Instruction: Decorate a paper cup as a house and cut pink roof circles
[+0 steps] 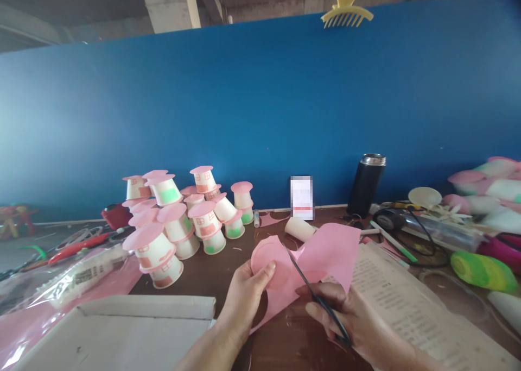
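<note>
A sheet of pink paper (331, 254), partly cut away, is pinched between the thumb and fingers of my left hand (252, 287). A round outline shows on the part under my left thumb. My right hand (340, 311) grips a pair of dark scissors (303, 276), whose blades lie at the paper's upper edge beside the rounded part. Just behind the sheet a white paper cup (300, 228) rests on its side. To the left stand several stacked paper cups (207, 219) topped with pink paper discs, with drawn windows and green patches.
An open white box (142, 333) sits at front left, beside plastic wrapping (87, 273). Printed sheets (399, 300) lie at right. A black bottle (366, 186) stands by the blue partition (244, 115). Cables, a yellow-green object (482, 270) and more cups (488, 186) crowd the right side.
</note>
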`<state>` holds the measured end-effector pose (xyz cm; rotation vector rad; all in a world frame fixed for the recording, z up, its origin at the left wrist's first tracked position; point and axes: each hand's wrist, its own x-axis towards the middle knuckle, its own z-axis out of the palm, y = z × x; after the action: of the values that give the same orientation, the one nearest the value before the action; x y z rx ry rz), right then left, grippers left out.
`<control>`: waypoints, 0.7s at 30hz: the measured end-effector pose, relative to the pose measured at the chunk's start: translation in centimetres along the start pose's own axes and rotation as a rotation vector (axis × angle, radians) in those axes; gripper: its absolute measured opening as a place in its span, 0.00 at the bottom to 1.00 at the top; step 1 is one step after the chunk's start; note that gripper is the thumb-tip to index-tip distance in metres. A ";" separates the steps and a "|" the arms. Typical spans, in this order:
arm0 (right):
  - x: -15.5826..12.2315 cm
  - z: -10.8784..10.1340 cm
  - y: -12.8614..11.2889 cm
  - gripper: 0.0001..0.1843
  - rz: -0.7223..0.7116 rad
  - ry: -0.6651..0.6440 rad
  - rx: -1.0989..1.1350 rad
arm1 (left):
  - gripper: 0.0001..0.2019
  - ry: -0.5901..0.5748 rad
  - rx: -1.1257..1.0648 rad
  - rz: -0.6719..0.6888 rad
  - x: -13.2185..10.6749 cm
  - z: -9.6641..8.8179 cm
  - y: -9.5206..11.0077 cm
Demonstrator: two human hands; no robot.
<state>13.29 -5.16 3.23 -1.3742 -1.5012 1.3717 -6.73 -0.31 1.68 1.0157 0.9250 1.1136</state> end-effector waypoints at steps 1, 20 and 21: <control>0.0 0.0 0.0 0.28 0.000 0.002 0.002 | 0.20 0.003 0.002 0.003 0.0 0.0 0.0; 0.2 0.1 0.3 0.27 0.027 0.008 0.062 | 0.17 0.171 -0.024 0.011 0.3 0.2 0.0; 0.2 0.1 0.3 0.27 0.029 0.011 0.059 | 0.18 0.175 -0.017 0.015 0.3 0.2 -0.1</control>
<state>13.25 -4.97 2.88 -1.3699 -1.4275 1.4132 -6.48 -0.03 1.63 0.9229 1.0470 1.2354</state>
